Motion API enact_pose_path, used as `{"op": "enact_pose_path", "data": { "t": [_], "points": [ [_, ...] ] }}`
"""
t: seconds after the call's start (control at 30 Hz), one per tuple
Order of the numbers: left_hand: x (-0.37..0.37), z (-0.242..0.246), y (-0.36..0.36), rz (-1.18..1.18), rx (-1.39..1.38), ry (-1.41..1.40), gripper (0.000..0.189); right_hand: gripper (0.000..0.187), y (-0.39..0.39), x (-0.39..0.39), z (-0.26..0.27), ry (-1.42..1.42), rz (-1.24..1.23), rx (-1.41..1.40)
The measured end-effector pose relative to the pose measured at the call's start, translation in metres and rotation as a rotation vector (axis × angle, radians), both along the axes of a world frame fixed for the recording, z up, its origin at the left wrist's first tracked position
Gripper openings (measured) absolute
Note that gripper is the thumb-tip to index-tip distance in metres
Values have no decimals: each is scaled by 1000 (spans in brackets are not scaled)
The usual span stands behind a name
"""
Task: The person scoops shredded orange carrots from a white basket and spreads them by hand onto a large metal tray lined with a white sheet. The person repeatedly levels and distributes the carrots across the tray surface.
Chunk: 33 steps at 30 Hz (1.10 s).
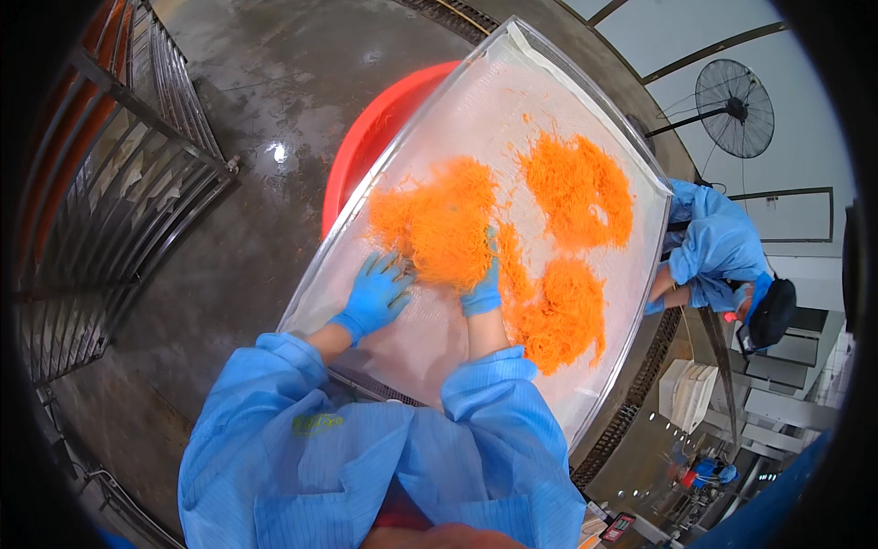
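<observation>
A large mesh-lined tray (439, 343) with a metal frame lies before me, with orange shreds, apparently carrot, in several heaps. My left hand (376, 294), in a blue glove, is spread at the near left edge of the left heap of shreds (446, 226); no shreds show in its grasp. Against the right side of that same heap is my right hand (484, 287), also gloved; shreds cover part of its fingers, so its grip is unclear. Two other heaps sit to the right: a far heap (576, 189) and a near heap (562, 319).
Under the tray's left side shows a red tub (357, 147). A metal rack (130, 171) stands at left on the wet floor (254, 206). Beyond the tray's right edge a person in blue (717, 240) bends over. A fan (735, 108) is at upper right, and a floor drain grate (634, 405) runs at right.
</observation>
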<state>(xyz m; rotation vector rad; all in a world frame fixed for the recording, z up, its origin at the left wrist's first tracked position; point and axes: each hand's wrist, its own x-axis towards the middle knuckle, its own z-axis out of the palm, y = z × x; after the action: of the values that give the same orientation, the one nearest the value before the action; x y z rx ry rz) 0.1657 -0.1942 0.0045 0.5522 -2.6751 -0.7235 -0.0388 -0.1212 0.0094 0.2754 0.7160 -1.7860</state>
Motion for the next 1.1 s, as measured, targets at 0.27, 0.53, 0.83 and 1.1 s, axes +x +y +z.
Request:
{"op": "enact_pose_path", "data": {
  "t": [0.27, 0.53, 0.83, 1.1],
  "points": [
    [41, 12, 10, 328, 465, 274, 20, 48, 40, 20, -24, 62, 132, 124],
    [30, 11, -2, 426, 565, 296, 25, 39, 46, 31, -14, 521, 197, 225],
    [-65, 52, -68, 221, 85, 93, 36, 39, -26, 7, 127, 399, -140, 68],
    [-130, 14, -122, 265, 170, -140, 28, 55, -100, -61, 48, 522, -4, 165]
  ]
}}
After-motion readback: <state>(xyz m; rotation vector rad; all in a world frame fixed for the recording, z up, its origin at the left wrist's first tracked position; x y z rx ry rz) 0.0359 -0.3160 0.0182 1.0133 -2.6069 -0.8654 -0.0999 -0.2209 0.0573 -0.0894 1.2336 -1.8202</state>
